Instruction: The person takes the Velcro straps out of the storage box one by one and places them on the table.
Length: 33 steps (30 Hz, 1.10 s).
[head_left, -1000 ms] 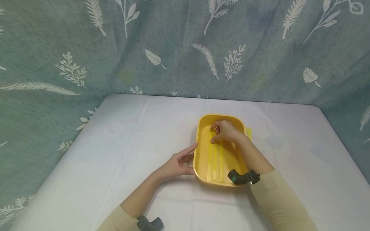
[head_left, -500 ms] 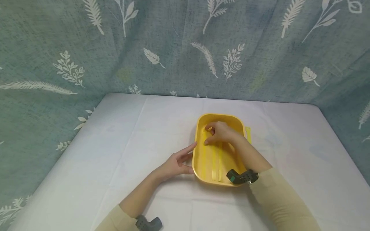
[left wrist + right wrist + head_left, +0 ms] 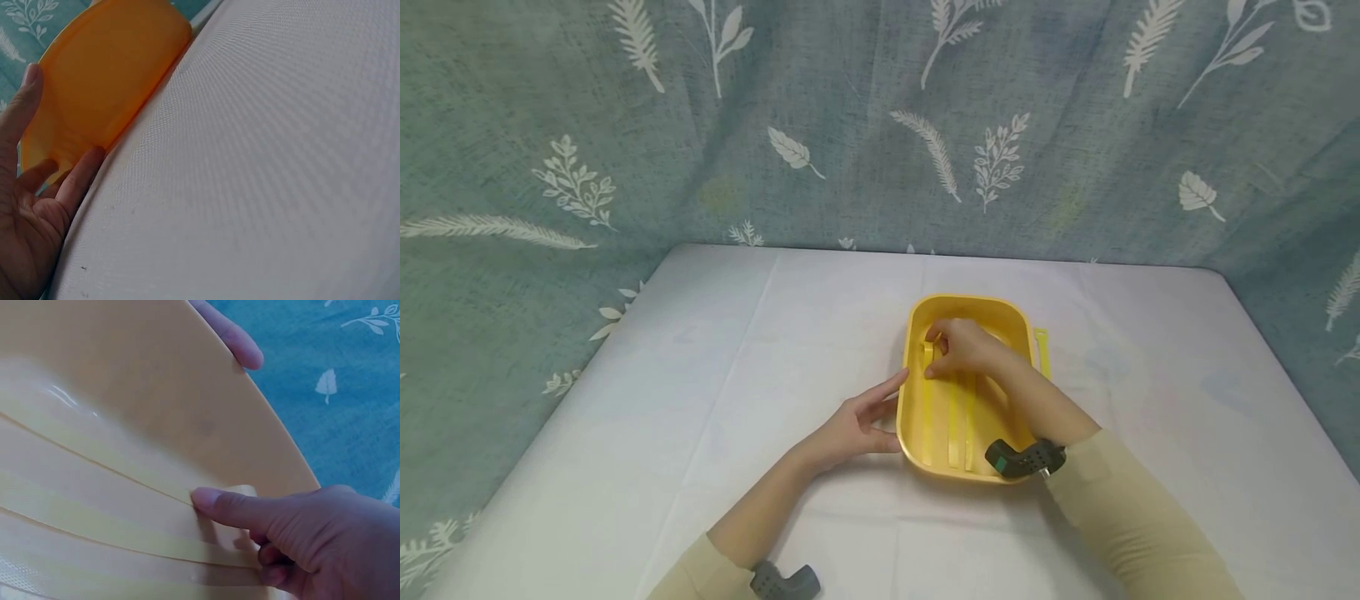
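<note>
Three yellow strips in yellow tray, right hand holding leftmost strip at its far end, left hand spread against the wall: best steady tray, set strip flat, parallel, don't drag neighbours.

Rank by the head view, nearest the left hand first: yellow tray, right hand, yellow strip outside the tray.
1. Yellow tray: touching the left hand.
2. Right hand: inside the tray.
3. Outside strip: beyond the tray's right rim.
</note>
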{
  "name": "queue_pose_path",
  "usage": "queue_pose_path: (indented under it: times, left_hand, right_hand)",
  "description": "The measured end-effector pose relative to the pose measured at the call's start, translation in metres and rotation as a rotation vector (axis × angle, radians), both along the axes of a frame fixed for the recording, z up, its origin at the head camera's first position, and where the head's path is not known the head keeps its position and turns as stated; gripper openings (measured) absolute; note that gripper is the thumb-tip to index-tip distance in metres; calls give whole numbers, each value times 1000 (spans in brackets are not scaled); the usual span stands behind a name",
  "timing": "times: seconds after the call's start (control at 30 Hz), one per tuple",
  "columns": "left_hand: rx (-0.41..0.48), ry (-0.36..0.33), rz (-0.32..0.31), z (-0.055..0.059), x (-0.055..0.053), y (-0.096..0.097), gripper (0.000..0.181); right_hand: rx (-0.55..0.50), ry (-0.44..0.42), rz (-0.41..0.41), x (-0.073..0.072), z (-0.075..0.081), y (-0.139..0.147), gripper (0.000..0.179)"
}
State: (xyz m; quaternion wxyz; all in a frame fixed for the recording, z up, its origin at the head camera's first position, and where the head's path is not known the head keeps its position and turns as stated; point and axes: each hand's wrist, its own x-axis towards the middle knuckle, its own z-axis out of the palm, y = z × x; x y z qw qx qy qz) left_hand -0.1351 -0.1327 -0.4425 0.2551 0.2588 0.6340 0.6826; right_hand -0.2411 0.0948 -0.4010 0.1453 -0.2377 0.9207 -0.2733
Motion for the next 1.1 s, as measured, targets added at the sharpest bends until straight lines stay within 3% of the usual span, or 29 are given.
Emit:
queue_pose_path:
  times: [0.33,0.43,0.6,0.83,1.1]
  left_hand:
    - [-5,-11,0,-1,0,0,92]
    - [-9,-6,7,-1,-1,0,92]
    - [-8,-8,11,-2,-1,0,91]
    - [-22,-11,16,-1,0,0,90]
    - [-39,12,16,-2,-1,0,91]
  right_hand:
    - [-143,-37,-28,1,3,0,32]
    - [-226,-47,-43,2,3,-1,26]
    - [-396,-138,-124,4,7,-2,18]
    - [-504,-199,-180,4,11,-2,32]
    - [-765,-316,-177,3,15,3,60]
